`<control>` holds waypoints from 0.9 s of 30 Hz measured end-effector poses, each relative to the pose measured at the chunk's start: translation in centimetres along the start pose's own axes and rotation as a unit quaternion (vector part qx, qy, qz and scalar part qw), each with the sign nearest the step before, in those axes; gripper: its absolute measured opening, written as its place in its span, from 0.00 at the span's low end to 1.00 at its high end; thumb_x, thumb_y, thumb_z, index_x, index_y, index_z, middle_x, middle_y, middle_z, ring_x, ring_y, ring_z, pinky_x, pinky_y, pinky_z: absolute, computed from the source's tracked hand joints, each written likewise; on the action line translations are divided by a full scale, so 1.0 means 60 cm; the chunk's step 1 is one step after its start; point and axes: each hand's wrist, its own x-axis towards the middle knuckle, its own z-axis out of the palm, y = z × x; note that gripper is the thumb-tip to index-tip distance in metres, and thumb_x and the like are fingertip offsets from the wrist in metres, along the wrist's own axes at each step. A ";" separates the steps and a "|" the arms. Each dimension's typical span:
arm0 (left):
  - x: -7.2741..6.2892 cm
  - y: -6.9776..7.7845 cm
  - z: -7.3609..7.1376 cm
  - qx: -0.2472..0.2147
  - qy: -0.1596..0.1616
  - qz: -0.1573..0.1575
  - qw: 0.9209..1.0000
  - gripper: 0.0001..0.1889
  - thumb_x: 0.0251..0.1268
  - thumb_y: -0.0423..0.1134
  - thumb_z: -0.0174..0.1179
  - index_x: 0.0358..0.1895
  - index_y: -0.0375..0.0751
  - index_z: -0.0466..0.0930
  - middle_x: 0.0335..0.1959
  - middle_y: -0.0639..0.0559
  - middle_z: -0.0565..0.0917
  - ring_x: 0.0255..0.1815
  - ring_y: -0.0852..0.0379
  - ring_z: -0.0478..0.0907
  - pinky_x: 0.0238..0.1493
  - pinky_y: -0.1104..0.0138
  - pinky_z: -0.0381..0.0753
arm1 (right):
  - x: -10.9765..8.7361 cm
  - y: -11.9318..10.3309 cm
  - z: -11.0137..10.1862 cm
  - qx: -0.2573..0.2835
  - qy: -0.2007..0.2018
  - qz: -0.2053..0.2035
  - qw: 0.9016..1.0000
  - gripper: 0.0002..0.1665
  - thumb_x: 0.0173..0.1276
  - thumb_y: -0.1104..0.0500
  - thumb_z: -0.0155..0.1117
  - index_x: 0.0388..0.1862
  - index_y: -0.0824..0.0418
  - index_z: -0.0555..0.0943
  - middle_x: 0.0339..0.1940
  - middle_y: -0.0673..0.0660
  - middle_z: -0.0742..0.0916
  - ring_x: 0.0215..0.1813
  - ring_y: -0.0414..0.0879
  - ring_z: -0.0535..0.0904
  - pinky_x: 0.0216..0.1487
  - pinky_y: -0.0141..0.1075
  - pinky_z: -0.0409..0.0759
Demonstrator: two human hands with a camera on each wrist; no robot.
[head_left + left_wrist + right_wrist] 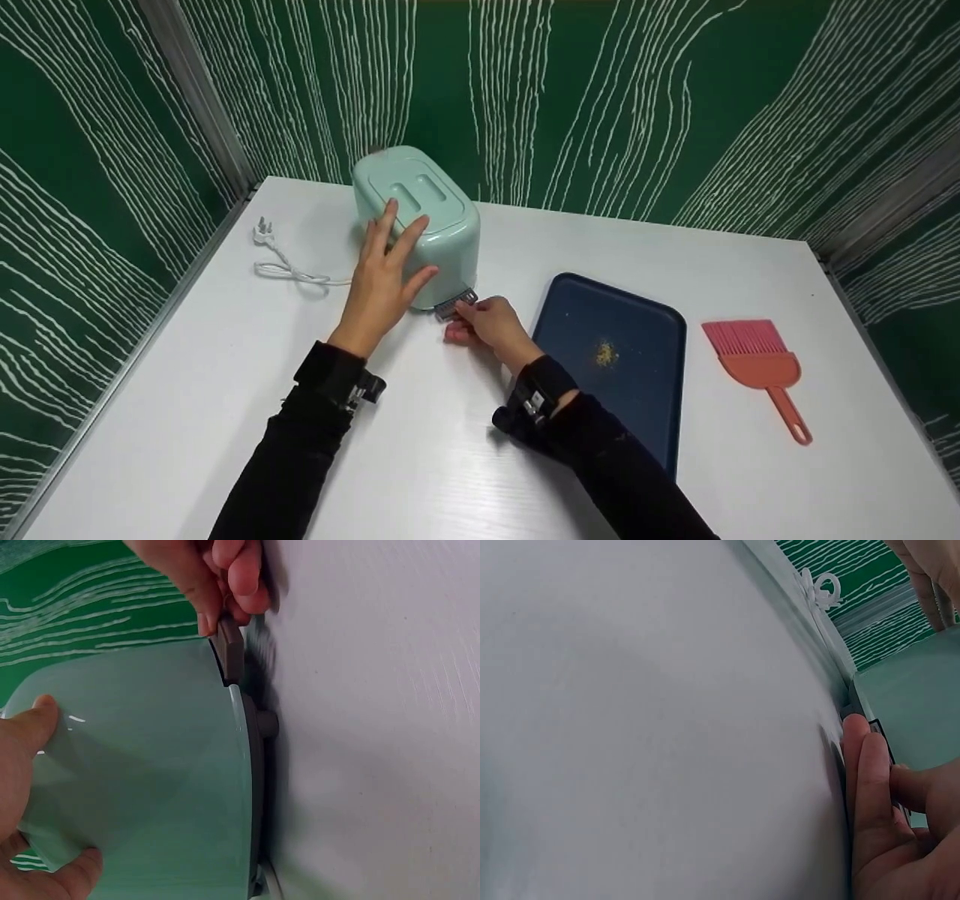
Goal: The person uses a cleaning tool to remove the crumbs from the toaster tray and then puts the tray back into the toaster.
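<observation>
A mint-green toaster [454,251] with a lid over its top stands at the back left of the table. On its top edge and side rests my left hand [377,289], fingers spread. My right hand [501,330] pinches the outer edge of the grey crumb tray [448,305] at the toaster's lower front end. The left wrist view shows the thumb and fingers on this tray edge [232,652], which juts out at the base. Its inner part is hidden inside the toaster. Seen from the right wrist, the fingers [874,772] lie low along the tabletop.
A dark blue tray [637,330] with a small pile of yellowish crumbs [605,354] lies to the right, partly under my right forearm. Beyond it is an orange dustpan [761,369] with a pink brush [748,337]. The toaster's white cord and plug [264,234] lie left. Green walls border the table.
</observation>
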 end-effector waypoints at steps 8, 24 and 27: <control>0.001 0.000 0.000 -0.002 0.002 0.004 1.000 0.36 0.74 0.52 0.69 0.81 0.57 0.68 0.90 0.39 0.51 0.86 0.22 0.50 0.81 0.34 0.62 | 0.000 -0.002 0.003 0.011 0.007 0.003 1.000 0.17 0.84 0.60 0.61 0.48 0.76 0.84 0.21 0.52 0.89 0.22 0.38 0.88 0.29 0.26 0.85; 0.000 -0.002 -0.001 0.010 0.002 0.003 1.000 0.36 0.73 0.52 0.69 0.81 0.56 0.68 0.89 0.39 0.52 0.85 0.21 0.51 0.81 0.34 0.63 | 0.003 0.004 0.015 0.038 0.005 -0.017 0.999 0.17 0.86 0.60 0.58 0.45 0.76 0.83 0.21 0.53 0.88 0.23 0.37 0.88 0.29 0.26 0.86; 0.001 0.001 0.001 0.011 0.001 0.004 1.000 0.36 0.73 0.51 0.69 0.81 0.56 0.68 0.89 0.39 0.52 0.86 0.22 0.51 0.81 0.35 0.63 | 0.003 0.004 0.014 0.032 0.012 -0.022 0.999 0.17 0.86 0.60 0.58 0.43 0.74 0.83 0.20 0.52 0.88 0.22 0.37 0.87 0.29 0.25 0.85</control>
